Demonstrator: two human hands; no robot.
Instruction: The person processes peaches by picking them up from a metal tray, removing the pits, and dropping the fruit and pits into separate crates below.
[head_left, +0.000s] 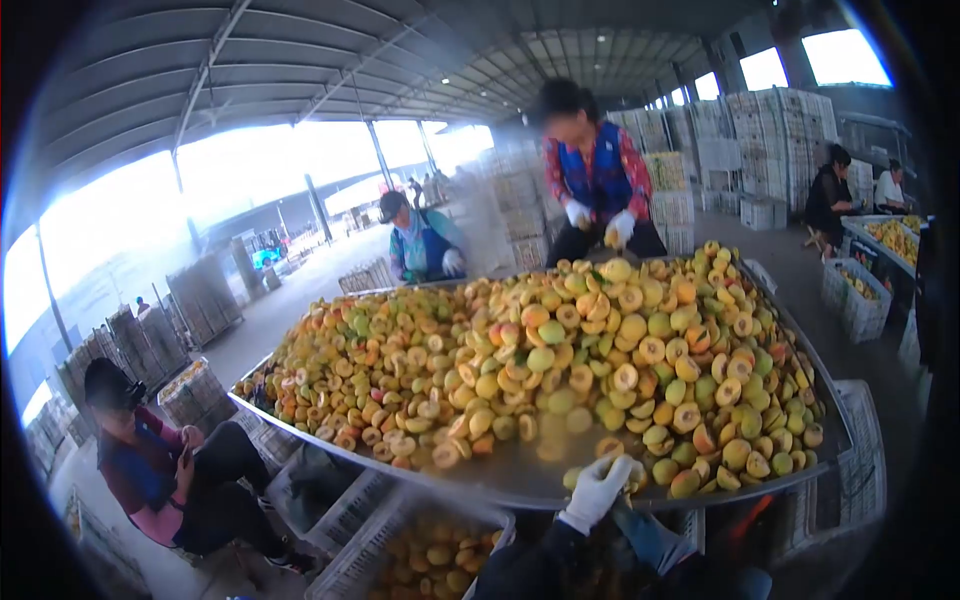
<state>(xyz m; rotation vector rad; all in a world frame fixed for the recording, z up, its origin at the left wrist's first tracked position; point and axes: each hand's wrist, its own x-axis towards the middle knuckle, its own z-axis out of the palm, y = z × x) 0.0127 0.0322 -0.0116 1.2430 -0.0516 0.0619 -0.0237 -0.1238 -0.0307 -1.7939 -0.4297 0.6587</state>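
A broad metal table [560, 497] carries a large heap of halved yellow peaches [625, 376], some greenish or red-tinged, many with cut faces up. My left hand [598, 492], in a white glove and dark sleeve, is at the table's near edge. Its fingers are curled together at the foot of the heap; what they hold is partly hidden and too blurred to name. One peach piece [572, 478] lies just left of the glove. To the right of that wrist is a smeared blue-grey shape [655, 540]. I cannot make out my right hand.
Below the table's near edge stands a plastic crate [350, 545] of peaches. Two people in gloves [600, 180] [425, 240] work across the table. A seated person [150, 470] is at left. Stacked crates [780, 130] and another fruit table [890, 240] are at right.
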